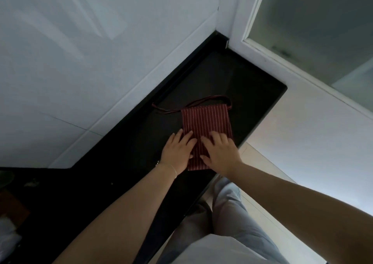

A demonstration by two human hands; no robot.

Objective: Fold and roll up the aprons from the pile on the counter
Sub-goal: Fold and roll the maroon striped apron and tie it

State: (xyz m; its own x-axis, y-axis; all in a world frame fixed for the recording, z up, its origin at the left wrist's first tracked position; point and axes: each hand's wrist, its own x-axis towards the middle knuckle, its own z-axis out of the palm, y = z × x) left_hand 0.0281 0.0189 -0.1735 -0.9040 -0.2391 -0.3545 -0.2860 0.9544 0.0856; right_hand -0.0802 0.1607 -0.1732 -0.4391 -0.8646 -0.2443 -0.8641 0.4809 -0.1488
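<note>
Both hands [198,152] flat on unlabelled striped apron [205,120]

Nothing here can be read — no label, brand, number or sign shows on anything in sight.
</note>
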